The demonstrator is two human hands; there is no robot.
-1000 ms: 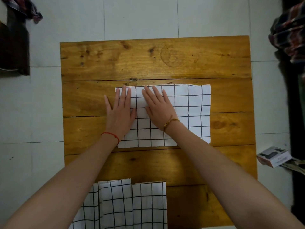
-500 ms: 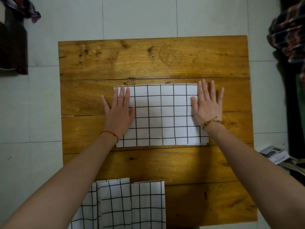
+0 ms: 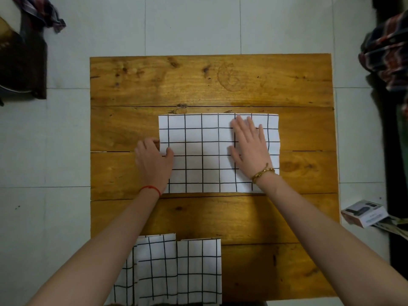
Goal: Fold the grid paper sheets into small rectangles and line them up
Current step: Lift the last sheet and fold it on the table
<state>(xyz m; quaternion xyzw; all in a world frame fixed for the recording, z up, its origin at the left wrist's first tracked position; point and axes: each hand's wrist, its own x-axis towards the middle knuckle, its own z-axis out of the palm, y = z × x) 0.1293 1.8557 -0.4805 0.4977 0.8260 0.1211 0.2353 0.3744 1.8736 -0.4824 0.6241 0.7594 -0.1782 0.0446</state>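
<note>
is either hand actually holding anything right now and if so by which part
The left hand pinches the large white black-gridded paper sheet at its left edge. The right hand only presses flat on the sheet's right part.

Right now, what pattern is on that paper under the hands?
Black grid on white grid paper, clearest in the head view.

A grid paper sheet [image 3: 207, 151] lies flat in the middle of the wooden counter [image 3: 220, 82]. It is white with black grid lines and forms a wide rectangle, its long edges parallel to the far edge of the counter. At the near edge of the counter lie three folded rectangles [image 3: 176, 270] of the same grid paper. They stand side by side in a row, the left ones overlapping slightly.
</note>
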